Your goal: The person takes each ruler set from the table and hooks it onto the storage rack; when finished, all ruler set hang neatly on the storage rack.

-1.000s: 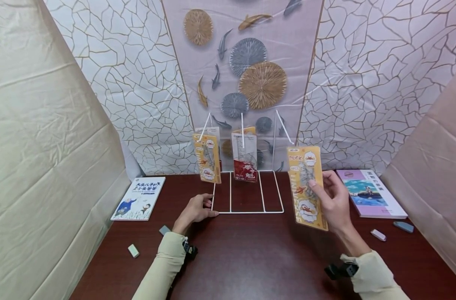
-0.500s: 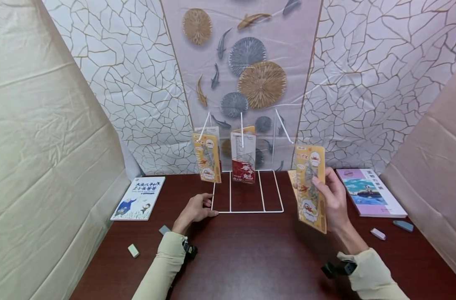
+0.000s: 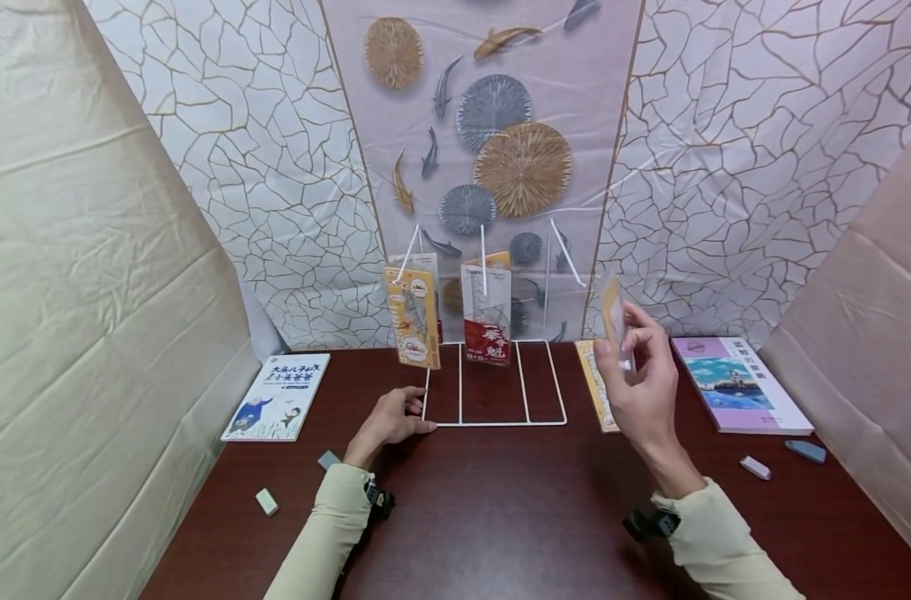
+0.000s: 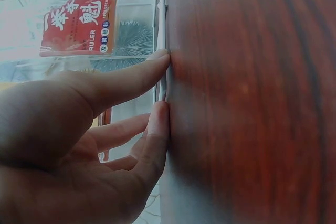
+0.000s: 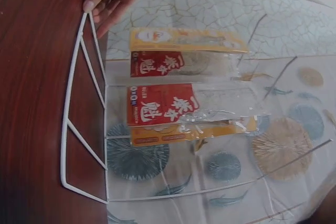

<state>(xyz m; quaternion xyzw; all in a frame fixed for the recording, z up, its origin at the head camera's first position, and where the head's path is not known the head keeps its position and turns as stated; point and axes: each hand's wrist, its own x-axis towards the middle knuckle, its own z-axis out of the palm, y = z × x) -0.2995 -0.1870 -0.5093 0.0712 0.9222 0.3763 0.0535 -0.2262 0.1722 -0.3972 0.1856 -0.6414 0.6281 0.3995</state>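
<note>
A white wire display rack [image 3: 495, 425] stands on the table. My left hand [image 3: 390, 419] holds its front left corner, thumb and fingertips on the wire. My right hand [image 3: 645, 379] pinches a yellow duck-print ruler pack [image 3: 613, 312], turned nearly edge-on, to the right of the rack's right hook [image 3: 568, 252]; that hook carries nothing. A yellow duck-print pack [image 3: 413, 321] hangs on the left hook before a paler one. On the middle hook, a red and clear ruler set [image 3: 488, 317] hangs before a yellow pack [image 5: 157, 135]. Another yellow pack [image 3: 596, 383] lies on the table, partly behind my right hand.
A white picture book [image 3: 277, 397] lies at the left and a pink-covered book [image 3: 742, 387] at the right. Small erasers [image 3: 267, 501] and a pale pink piece [image 3: 756, 469] sit near the sides. A patterned cloth [image 3: 297, 167] hangs behind the rack.
My right hand has turned the yellow pack from face-on to nearly edge-on. More of the yellow pack lying on the table now shows. My left hand stays on the rack's corner.
</note>
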